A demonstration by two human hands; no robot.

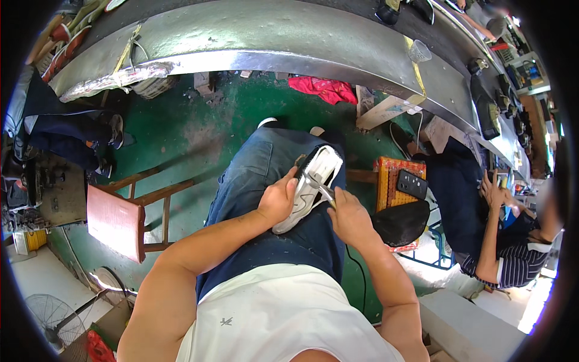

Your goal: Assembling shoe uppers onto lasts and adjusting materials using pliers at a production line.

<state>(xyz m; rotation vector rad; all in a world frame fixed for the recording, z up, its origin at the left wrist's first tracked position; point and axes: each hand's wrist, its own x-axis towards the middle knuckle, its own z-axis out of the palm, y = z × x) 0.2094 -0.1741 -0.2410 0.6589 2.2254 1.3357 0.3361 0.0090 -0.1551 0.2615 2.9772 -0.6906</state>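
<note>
A white shoe (292,219) with dark trim at its upper end lies tilted across my lap, over my blue trousers (244,166). My left hand (278,199) is closed around the shoe's left side. In my right hand (352,222) is a small hammer (326,193), gripped by its handle close to the head. The metal head rests against or just over the middle of the shoe; I cannot tell whether it touches. My right fingers partly hide the handle.
A long metal-edged workbench (253,45) runs across ahead. At left stands a stool (116,221); at right an orange woven seat (389,190) holds a black key fob-like case (412,184) and a black cloth item (403,224). A co-worker (518,259) sits at far right.
</note>
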